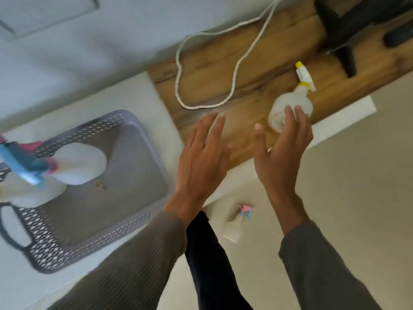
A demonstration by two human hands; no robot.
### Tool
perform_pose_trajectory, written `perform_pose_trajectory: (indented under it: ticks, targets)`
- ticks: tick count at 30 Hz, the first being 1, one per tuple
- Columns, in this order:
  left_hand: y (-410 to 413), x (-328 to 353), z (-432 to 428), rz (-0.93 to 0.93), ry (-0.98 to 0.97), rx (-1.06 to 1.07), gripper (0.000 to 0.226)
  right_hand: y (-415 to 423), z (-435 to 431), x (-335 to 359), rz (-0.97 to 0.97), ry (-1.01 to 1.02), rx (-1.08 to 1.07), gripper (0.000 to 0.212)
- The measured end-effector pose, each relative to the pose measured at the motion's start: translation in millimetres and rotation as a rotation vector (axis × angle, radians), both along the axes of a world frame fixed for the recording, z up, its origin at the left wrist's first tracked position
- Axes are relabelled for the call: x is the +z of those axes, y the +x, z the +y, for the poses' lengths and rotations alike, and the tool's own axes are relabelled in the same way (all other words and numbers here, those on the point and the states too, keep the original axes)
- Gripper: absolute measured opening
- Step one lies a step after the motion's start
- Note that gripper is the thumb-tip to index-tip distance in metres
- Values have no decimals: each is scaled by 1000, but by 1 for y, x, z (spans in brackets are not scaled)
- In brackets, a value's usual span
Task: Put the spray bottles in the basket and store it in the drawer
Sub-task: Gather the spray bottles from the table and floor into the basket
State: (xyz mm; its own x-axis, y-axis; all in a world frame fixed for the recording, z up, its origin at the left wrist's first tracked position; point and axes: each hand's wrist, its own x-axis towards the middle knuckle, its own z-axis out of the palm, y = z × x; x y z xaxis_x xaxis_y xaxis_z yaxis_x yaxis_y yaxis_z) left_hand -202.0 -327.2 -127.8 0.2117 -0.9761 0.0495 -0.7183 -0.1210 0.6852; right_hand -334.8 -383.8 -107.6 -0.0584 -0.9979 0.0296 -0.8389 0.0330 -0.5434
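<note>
Now my right hand (283, 153) is spread wide, right by the clear plastic spray bottle with a yellow top (288, 101) on the brown wooden surface (212, 70) (top pointing away from me). My left hand (203, 157), spread too, is farther off. Touching yet? I cannot tell.

Bright, even diffuse light; soft shadows. Motion blur all over, worst at basket (89, 240) left; wide-angle warp at edges.
</note>
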Motion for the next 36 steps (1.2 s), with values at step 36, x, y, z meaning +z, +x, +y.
perform_pose_trajectory:
  ticks: [36]
  targets:
    - [62, 16, 7, 358, 257, 30, 86, 49, -2, 32, -737, 570, -160, 32]
